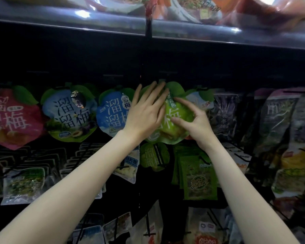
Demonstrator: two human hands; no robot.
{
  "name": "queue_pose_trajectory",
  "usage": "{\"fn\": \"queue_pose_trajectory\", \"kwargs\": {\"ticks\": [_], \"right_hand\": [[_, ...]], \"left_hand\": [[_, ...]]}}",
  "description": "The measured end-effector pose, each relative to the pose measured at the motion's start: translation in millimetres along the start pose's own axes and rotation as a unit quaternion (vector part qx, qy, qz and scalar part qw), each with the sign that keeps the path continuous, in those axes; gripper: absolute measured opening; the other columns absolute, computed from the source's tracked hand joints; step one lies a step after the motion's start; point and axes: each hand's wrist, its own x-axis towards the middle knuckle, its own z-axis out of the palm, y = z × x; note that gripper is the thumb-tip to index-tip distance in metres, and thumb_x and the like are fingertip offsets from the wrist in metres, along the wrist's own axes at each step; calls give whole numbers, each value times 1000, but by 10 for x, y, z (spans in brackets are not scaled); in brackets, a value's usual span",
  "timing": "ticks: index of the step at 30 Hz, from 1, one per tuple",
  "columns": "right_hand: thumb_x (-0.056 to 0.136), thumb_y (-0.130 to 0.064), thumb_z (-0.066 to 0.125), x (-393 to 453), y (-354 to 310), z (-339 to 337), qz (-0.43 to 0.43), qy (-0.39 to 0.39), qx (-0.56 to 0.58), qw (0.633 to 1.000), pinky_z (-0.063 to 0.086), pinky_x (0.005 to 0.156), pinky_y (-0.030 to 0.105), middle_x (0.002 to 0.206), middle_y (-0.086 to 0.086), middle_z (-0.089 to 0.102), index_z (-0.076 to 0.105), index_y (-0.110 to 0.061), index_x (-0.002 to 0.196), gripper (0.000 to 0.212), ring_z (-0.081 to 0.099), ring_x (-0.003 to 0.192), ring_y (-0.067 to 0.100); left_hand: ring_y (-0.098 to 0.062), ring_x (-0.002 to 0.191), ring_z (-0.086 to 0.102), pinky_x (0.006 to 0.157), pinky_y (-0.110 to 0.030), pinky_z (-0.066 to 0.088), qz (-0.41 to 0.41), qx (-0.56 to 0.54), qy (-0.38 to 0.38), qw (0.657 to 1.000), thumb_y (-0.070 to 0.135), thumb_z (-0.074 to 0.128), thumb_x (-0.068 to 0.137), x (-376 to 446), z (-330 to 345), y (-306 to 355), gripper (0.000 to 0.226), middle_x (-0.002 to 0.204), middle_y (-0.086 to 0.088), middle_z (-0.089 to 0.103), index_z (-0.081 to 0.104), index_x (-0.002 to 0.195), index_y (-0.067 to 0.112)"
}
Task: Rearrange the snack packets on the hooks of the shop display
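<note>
A green plum-shaped snack packet [179, 111] hangs in the top hook row, at the middle of the display. My left hand [146, 113] lies flat on its left half with straight fingers reaching up to its leaf-shaped top. My right hand [195, 122] holds the packet's right side, thumb and forefinger curled onto its front. The hook that carries it is hidden behind my fingers. To its left hang two blue packets [113, 111] [69, 111] and a pink one [14, 118].
Another blue packet [201, 99] and dark purple packets [224, 115] hang to the right. Below hang a small green packet [153, 157], flat green packets [199, 178] and rows of clear packets [23, 184]. A shelf edge [148, 27] runs overhead.
</note>
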Motion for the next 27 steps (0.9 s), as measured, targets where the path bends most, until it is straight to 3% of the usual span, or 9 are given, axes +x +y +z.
{"fn": "queue_pose_trajectory", "kwargs": {"ticks": [5,8,11,17,21,25,27], "right_hand": [[79,-16,74,-42,42,-24,-8,6,-62,998,41,103,35,128,1,51,53,-38,120,51,47,120,14],[79,-15,73,-43,-14,-37,-40,9,-91,995,40,103,30,124,0,52,55,-34,122,50,48,118,11],[79,-15,74,-15,-56,-51,-45,27,-70,996,43,99,24,125,0,53,56,-29,123,50,50,117,9],[79,-13,73,32,-5,-48,44,-39,12,998,47,94,22,127,-4,55,54,-28,126,53,54,116,9],[79,-12,72,-53,66,13,39,-44,-45,997,36,90,1,121,-18,51,49,-29,127,56,46,115,0],[80,-8,71,-91,-5,-14,-24,-16,-69,997,38,102,20,121,-20,51,50,-28,124,53,48,116,0],[80,-6,70,-70,-76,-43,-78,21,-91,993,38,102,19,123,-14,52,50,-22,125,51,48,117,1]], "left_hand": [[-27,134,38,113,-45,15,-53,-40,-8,998,30,32,93,-12,29,-9,47,143,-11,44,51,131,9],[-24,134,36,114,-41,13,-75,-114,22,990,24,34,91,50,-43,-8,46,142,-11,45,51,129,5],[-24,133,33,112,-40,17,-39,-83,56,994,20,39,90,80,-37,-1,43,140,-13,46,53,127,4],[-25,136,33,113,-40,14,12,-47,-7,999,23,35,93,14,59,16,48,146,-11,39,46,136,5],[-25,138,31,113,-32,9,-5,-73,-41,996,25,32,94,19,51,0,51,149,-10,33,38,140,4],[-23,137,32,113,-31,11,-55,-177,-15,983,23,31,93,76,-47,19,49,145,-11,40,41,138,5],[-24,132,38,112,-36,20,-67,-201,27,977,18,34,92,120,-104,27,46,139,-12,47,46,135,4]]}}
